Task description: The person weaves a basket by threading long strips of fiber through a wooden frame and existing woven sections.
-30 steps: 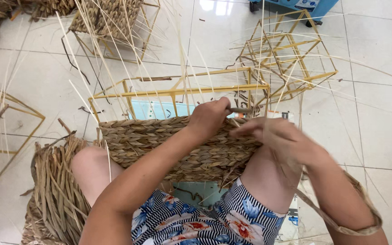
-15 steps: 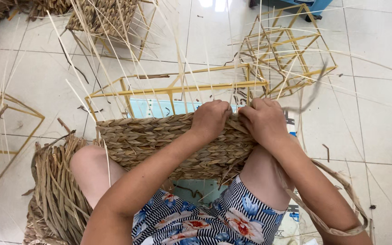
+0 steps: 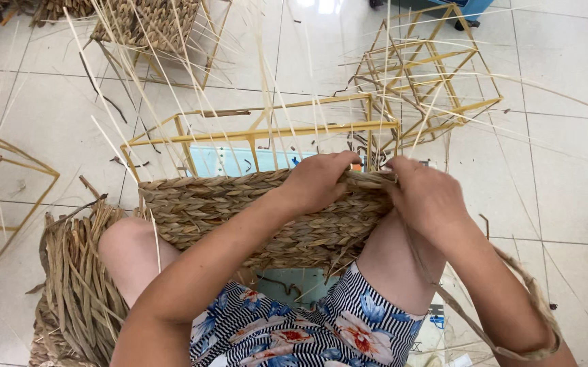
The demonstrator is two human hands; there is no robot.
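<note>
A half-woven straw basket wall on a yellow metal frame rests across my knees. My left hand presses down on the top edge of the weave, fingers curled over the rim. My right hand grips the right end of the same rim, closed on a flat straw strand that loops down past my right forearm. Thin pale upright stalks stick up from the weave.
A bundle of loose straw lies by my left knee. Empty yellow wire frames stand on the white tiles ahead, another frame at the left, and a partly woven basket at the top left.
My right hand has moved from above the rim down to its right end, pulling the strand tight. The left hand has stayed on the rim.
</note>
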